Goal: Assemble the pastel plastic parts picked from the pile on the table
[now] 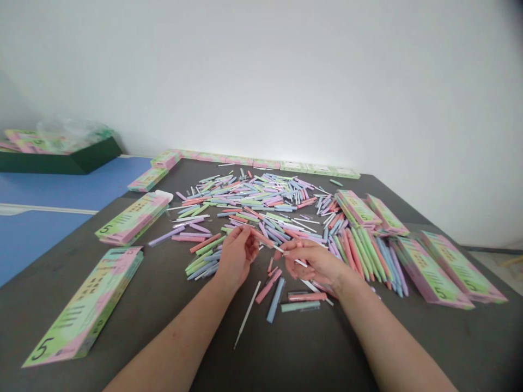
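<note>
The left hand pinches a coral barrel between thumb and fingers, over the near edge of a big heap of pastel pen parts. The right hand is closed round a thin white refill, which slants down to the right from the barrel's end; whether its tip is inside the barrel I cannot tell. Something coral also shows at the right hand's fingers, too blurred to name. The two hands are near each other but apart, with the barrel and refill between them.

Just below the hands, on the dark table, lie a few loose pieces: a blue cap, a green cap with a coral cap just beyond it, and, over to the left, a white rod lying at a slant.

Beside the right forearm, a row of pens lies side by side, coral, green, blue and purple. Beyond and to the right of it sit four printed cartons, in two pairs. Two more cartons stand out on the left, a near carton and an open carton with its flap up. A line of boxes runs along the far edge by the white wall. At far left, a green tray holding cartons and clear plastic rests on a blue surface.
</note>
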Demonstrator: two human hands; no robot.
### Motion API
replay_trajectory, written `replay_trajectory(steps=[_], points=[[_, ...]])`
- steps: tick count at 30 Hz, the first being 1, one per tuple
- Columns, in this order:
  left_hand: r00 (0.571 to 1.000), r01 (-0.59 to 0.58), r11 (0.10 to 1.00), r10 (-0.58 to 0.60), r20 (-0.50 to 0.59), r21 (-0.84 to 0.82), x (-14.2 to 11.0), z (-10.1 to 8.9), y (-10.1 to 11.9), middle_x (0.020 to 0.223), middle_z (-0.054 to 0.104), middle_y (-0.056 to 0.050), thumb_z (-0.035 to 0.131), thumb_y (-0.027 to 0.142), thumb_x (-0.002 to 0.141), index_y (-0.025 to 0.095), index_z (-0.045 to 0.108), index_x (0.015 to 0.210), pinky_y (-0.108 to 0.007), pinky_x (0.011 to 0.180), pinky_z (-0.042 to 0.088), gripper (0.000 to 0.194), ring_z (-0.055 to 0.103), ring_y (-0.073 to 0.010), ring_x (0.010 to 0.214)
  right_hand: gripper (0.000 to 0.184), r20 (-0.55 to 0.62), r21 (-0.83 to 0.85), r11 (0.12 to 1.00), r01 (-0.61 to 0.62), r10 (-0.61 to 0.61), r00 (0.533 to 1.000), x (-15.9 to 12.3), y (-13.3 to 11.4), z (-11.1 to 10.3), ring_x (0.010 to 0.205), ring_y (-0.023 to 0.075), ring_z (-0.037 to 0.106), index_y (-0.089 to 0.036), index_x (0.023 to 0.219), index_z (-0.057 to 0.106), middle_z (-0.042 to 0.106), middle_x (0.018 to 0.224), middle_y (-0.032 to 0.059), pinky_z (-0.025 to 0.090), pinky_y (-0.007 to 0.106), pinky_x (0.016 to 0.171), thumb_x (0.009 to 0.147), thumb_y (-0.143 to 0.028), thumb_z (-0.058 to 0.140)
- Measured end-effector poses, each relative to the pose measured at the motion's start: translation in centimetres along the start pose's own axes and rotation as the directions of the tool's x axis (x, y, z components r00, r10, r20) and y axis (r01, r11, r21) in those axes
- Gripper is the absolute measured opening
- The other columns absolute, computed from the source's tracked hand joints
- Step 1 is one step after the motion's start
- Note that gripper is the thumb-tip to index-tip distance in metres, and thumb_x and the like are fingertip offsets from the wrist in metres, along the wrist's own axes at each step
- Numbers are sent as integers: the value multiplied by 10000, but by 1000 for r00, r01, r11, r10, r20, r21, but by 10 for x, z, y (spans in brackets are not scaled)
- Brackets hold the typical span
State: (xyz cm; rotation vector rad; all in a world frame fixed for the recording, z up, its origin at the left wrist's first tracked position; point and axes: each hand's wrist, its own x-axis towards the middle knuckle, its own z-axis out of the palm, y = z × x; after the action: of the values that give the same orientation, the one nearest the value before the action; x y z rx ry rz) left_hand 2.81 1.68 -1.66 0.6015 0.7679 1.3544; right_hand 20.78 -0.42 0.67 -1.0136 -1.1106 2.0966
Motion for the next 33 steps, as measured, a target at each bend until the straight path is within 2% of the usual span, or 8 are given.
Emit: replay_trajectory(steps=[4,9,11,14,18,24,28,33], points=[[987,-119,992,114,-112,-43,5,-4,7,552,525,60,683,260,719,150,522,703,-123,376,344,196,472,-41,448,186,21,-115,993,-6,8,1000,-3,-3,-14,292,15,226,-102,835,630,615,479,14,58,187,336,713,-241,618],[969,-186,979,169,-182,-80,10,-9,11,544,518,71,653,222,744,150,518,701,-118,405,374,159,476,-33,449,183,-175,-432,902,-1,-82,981,-1,-4,-21,321,42,253,-129,787,630,617,513,-4,117,208,362,755,-283,536],[973,-167,981,149,-174,-93,10,-9,10,551,524,64,647,206,745,143,522,692,-119,399,370,149,475,-32,444,189,-259,-647,762,-16,-200,945,3,-1,-19,397,70,391,-145,735,629,602,538,-9,229,208,420,789,-271,498],[986,-108,989,94,-139,-104,7,-6,7,548,523,54,649,188,740,124,564,727,-122,378,354,106,469,-37,432,231,-276,-907,411,-88,-424,863,10,7,-15,579,133,535,-160,679,616,616,610,19,306,239,539,828,-260,471],[995,-29,994,19,-94,-106,3,-1,7,548,518,51,658,191,738,105,610,812,-127,356,334,123,440,-35,405,253,-244,-970,118,-214,-481,842,14,15,-13,647,170,574,-173,719,624,650,688,52,307,266,566,868,-278,449],[997,16,995,-23,-68,-102,-1,2,8,572,541,36,641,199,757,98,617,832,-127,329,284,128,412,-25,379,230,-132,-988,11,-155,-585,800,13,17,-9,939,229,602,-174,1004,652,644,1040,108,414,299,738,833,-200,500],[998,23,995,-28,-57,-100,-1,3,9,599,563,21,634,196,759,100,621,837,-126,333,291,125,422,-25,387,356,123,-992,-29,126,-524,843,13,22,-3,942,184,600,-204,1040,670,615,1050,73,442,274,808,786,-53,473],[998,30,994,-35,-54,-101,-1,3,8,580,548,25,637,182,756,99,629,831,-129,379,355,112,440,-30,410,276,223,-974,-56,220,-418,881,15,26,-3,921,165,622,-223,1023,687,585,1173,68,458,270,832,881,-161,458]])
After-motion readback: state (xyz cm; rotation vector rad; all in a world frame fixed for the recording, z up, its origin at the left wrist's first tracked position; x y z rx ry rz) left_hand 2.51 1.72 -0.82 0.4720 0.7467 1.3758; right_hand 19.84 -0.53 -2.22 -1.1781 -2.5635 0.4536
